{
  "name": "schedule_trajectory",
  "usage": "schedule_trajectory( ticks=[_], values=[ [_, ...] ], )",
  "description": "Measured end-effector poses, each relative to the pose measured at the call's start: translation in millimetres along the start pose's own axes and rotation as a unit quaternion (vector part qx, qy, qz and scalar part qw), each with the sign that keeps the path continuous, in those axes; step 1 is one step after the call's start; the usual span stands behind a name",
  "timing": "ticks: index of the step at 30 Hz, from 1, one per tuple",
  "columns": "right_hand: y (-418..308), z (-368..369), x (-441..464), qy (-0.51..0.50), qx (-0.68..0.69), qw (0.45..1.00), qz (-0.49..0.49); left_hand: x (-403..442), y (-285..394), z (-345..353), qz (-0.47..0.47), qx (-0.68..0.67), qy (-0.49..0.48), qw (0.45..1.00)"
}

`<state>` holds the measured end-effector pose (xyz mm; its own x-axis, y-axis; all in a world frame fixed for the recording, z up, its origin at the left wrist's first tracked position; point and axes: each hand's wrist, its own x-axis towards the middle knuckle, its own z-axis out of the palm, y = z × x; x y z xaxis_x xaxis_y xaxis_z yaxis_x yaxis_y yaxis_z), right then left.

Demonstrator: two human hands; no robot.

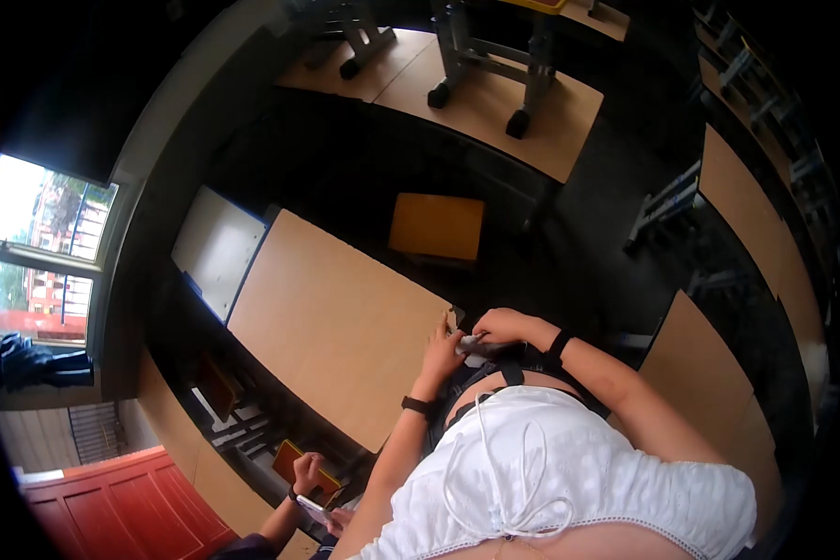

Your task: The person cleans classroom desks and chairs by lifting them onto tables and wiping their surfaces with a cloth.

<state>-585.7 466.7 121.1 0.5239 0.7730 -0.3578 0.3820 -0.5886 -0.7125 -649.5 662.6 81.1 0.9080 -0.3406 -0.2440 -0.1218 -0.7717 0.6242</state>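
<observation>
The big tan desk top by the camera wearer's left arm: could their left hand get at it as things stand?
Probably yes. The left hand is close to the near corner of the desk top, and nothing visible blocks the way. It may have to leave the greyish item beside it.

Daylight Left, Darkness Around

Here's the pale-framed glass window blazing near-white! Softer light washes the tan rectangular desktop; the dark floor sinks into shadow. Fisheye bowing bends the edges, corners go black, and the small grey bundle looks indistinct.
</observation>
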Motion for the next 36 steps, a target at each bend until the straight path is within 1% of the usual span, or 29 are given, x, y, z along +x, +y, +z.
schedule_trajectory(
  ticks=[3, 6, 8, 9, 10, 11, 12, 13, 15, 17, 18, 19, 20, 21, 22, 23, 25, 26, 27, 28, 29, 30, 31, 32, 33, 34, 35, 36],
  values=[
    [5.7, 1.3, -8.8, 0.051, 0.004, 0.999, 0.017, 5.9, -1.2, -5.5, 0.038, 0.060, -0.023, 0.997],
    [17.0, 0.2, -20.4, 0.106, 0.018, 0.994, 0.035, -12.6, -0.8, -28.6, 0.039, -0.042, 0.014, 0.998],
    [20.5, -3.4, -30.9, 0.157, 0.042, 0.986, 0.038, -38.6, -10.3, -55.5, 0.024, -0.034, 0.005, 0.999],
    [22.9, -5.3, -34.4, 0.185, 0.049, 0.981, 0.034, -58.9, -21.8, -64.7, 0.011, -0.028, 0.028, 0.999],
    [23.5, -8.2, -39.1, 0.200, 0.050, 0.978, 0.038, -84.2, -33.7, -75.9, -0.043, -0.043, 0.018, 0.998],
    [27.9, -11.5, -41.9, 0.213, 0.051, 0.975, 0.037, -111.8, -21.0, -96.7, -0.116, -0.045, 0.034, 0.992],
    [33.9, -11.1, -42.3, 0.226, 0.047, 0.972, 0.038, -143.1, -31.9, -103.1, -0.114, -0.019, 0.079, 0.990],
    [42.4, -11.9, -40.0, 0.238, 0.047, 0.969, 0.036, -176.8, -32.3, -111.2, -0.151, 0.041, 0.094, 0.983],
    [44.1, -21.1, -34.9, 0.238, 0.050, 0.968, 0.058, -238.3, -34.3, -117.9, -0.330, -0.028, 0.022, 0.943],
    [48.6, -26.3, -20.7, 0.231, 0.089, 0.965, 0.085, -274.9, -16.9, -107.4, -0.225, 0.017, 0.139, 0.964],
    [41.8, -36.8, -13.1, 0.202, 0.105, 0.968, 0.103, -282.3, -22.5, -99.3, -0.281, -0.028, 0.090, 0.955],
    [41.8, -36.2, 1.2, 0.205, 0.088, 0.972, 0.078, -271.0, -7.2, -102.5, -0.334, -0.080, 0.043, 0.938],
    [46.4, -36.3, 16.7, 0.207, 0.066, 0.975, 0.054, -254.5, 12.4, -101.4, -0.369, -0.081, 0.062, 0.924],
    [52.7, -42.1, 24.3, 0.207, 0.042, 0.977, 0.032, -253.4, -26.7, -71.6, -0.344, -0.058, 0.020, 0.937],
    [52.2, -53.2, 27.1, 0.195, 0.043, 0.980, 0.025, -230.3, -26.7, -55.6, -0.355, -0.035, 0.042, 0.933],
    [56.6, -65.6, 21.3, 0.207, 0.054, 0.976, 0.029, -205.9, -22.2, -36.8, -0.368, -0.011, 0.060, 0.928],
    [70.2, -97.7, 6.3, 0.238, 0.073, 0.968, 0.042, -152.1, -24.4, -1.1, -0.325, 0.001, 0.127, 0.937],
    [89.9, -109.7, -5.0, 0.267, 0.065, 0.961, 0.039, -120.8, -20.2, 7.2, -0.304, 0.029, 0.143, 0.942],
    [110.9, -123.4, -17.4, 0.283, 0.050, 0.955, 0.076, -90.7, -16.2, 13.6, -0.281, 0.057, 0.158, 0.945],
    [128.6, -139.5, -33.0, 0.298, 0.056, 0.947, 0.102, -64.7, -23.1, 23.3, -0.275, 0.057, 0.160, 0.946],
    [147.7, -159.3, -49.9, 0.312, 0.059, 0.939, 0.129, -34.9, -14.2, 23.5, -0.268, 0.053, 0.163, 0.948],
    [171.1, -173.6, -63.4, 0.334, 0.046, 0.929, 0.156, -10.3, -6.7, 20.2, -0.316, 0.091, 0.113, 0.938],
    [194.8, -188.1, -74.3, 0.356, 0.029, 0.917, 0.179, 9.9, -19.5, 31.0, -0.324, 0.124, 0.104, 0.932],
    [221.4, -205.2, -83.5, 0.375, 0.013, 0.905, 0.200, 37.3, -9.1, 12.1, -0.397, 0.038, 0.071, 0.914],
    [253.3, -218.2, -87.9, 0.428, -0.001, 0.876, 0.221, 58.6, -16.1, 8.1, -0.369, 0.053, 0.082, 0.924],
    [284.2, -221.6, -92.0, 0.477, -0.011, 0.845, 0.241, 77.9, -29.6, 9.0, -0.404, 0.026, 0.068, 0.912],
    [306.5, -226.1, -101.1, 0.522, -0.018, 0.812, 0.261, 99.5, -21.3, -5.0, -0.432, -0.023, 0.074, 0.899],
    [322.9, -242.6, -108.3, 0.500, -0.020, 0.812, 0.300, 120.5, -19.8, -7.9, -0.452, -0.039, 0.126, 0.882]
  ],
)
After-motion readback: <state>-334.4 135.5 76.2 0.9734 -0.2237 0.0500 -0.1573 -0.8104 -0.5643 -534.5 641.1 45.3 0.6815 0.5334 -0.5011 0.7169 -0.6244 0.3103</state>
